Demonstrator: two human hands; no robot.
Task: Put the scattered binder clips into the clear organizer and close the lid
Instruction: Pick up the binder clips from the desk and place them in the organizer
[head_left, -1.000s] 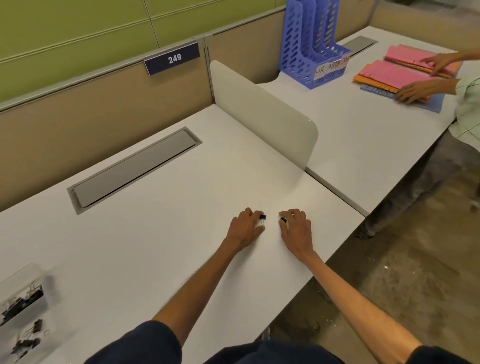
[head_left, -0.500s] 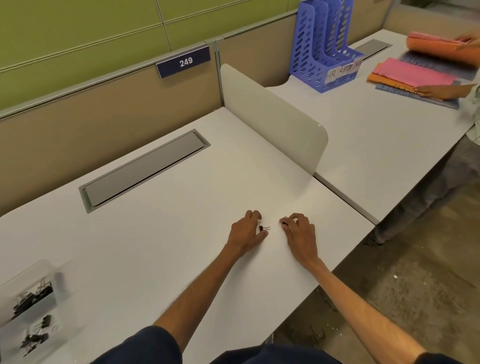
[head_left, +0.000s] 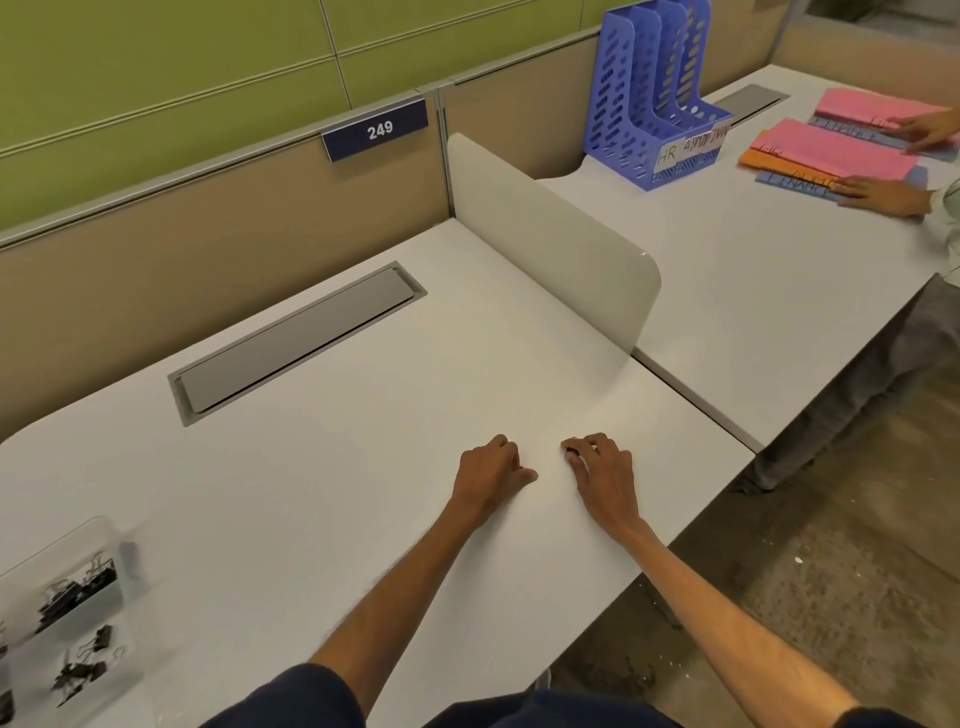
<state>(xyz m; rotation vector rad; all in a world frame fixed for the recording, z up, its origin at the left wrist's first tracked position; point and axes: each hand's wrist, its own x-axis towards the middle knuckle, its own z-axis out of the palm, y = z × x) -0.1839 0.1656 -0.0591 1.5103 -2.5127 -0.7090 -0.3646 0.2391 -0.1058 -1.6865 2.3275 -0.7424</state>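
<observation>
My left hand (head_left: 491, 475) rests on the white desk (head_left: 322, 483) with its fingers curled shut; no clip shows beside it, so whatever it holds is hidden. My right hand (head_left: 605, 475) sits just to its right, pinching a small black binder clip (head_left: 571, 453) at its fingertips. The clear organizer (head_left: 117, 551) stands open far off at the bottom left corner. Several black binder clips (head_left: 78, 597) lie in its compartments.
A grey cable hatch (head_left: 296, 338) is set into the desk behind my hands. A white divider panel (head_left: 550, 239) stands to the right. On the neighbouring desk are a blue file rack (head_left: 660, 98) and pink folders (head_left: 831, 150) under another person's hands. The desk's front edge runs close below my right wrist.
The binder clip that lay on the desk between my hands is out of sight, and my left hand has curled over that spot. My right hand keeps its clip.
</observation>
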